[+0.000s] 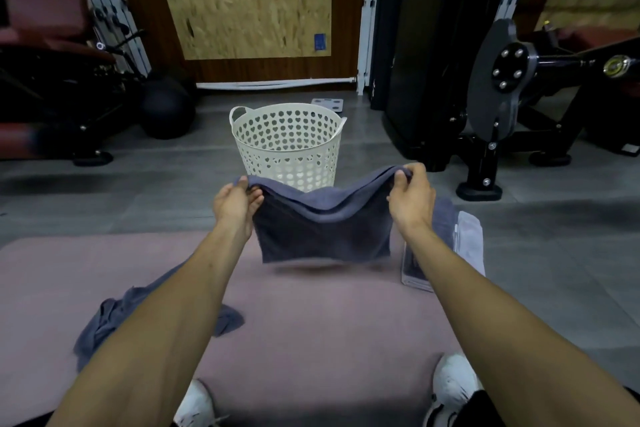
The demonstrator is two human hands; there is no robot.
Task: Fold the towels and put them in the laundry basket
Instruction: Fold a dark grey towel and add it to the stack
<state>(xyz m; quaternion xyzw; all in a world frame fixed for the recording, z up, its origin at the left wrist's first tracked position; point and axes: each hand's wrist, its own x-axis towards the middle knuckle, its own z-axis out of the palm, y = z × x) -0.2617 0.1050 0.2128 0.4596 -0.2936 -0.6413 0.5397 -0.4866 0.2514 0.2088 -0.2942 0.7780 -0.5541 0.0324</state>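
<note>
White shoes, nearest the camera, at the near edge of a pink mat on the floor. Crumpled grey towel: on the mat's left part, unfolded, partly under the left forearm. Left hand: fingers pinching the left top corner of the held towel. Held towel: dark grey, already doubled by the look of it, hanging clear above the mat's far edge, its long axis running left to right between the hands, top edge sagging in the middle. Right hand: fingers curled round the right top corner. Folded towels: a small stack at the mat's far right corner, just behind the right forearm. Laundry basket: cream, perforated, upright on the floor directly beyond the held towel, midway between both hands, apparently empty. Judgement: the basket lies straight ahead, neither hand nearer; a further fold probably precedes any forward carry.
</note>
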